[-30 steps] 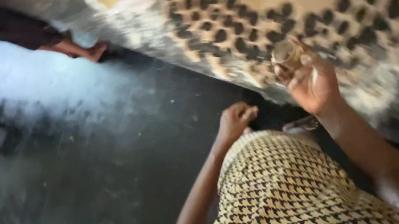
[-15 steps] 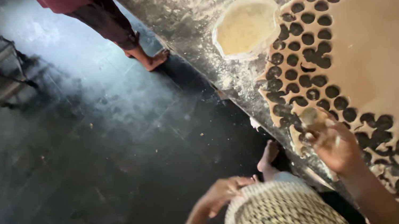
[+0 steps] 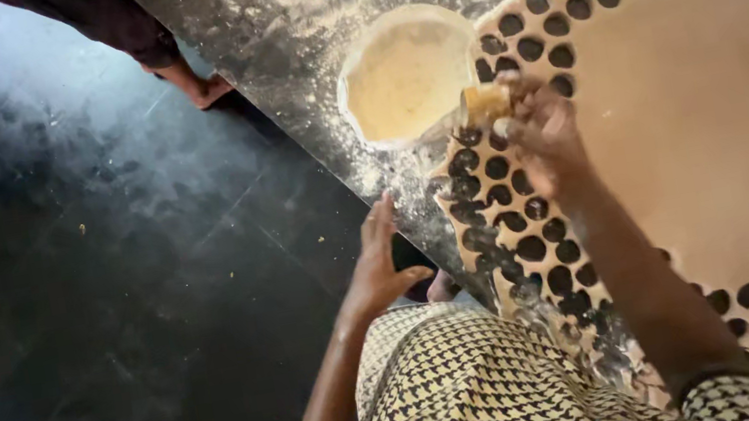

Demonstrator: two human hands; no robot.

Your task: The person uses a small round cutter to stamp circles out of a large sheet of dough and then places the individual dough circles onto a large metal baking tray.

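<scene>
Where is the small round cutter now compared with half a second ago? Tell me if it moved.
Yes. The cutter in the right hand moved along the holed dough rim, toward the flour bowl, and now sits beside it.

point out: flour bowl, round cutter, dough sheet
flour bowl (image 3: pixel 345 94), head view, left rim.
round cutter (image 3: pixel 484 104), head view, side wall, in right hand (image 3: pixel 545 136).
dough sheet (image 3: pixel 713 113), head view, uncut middle.

Small round cutter (image 3: pixel 484 104) over hole-punched dough (image 3: pixel 723 111)
</scene>
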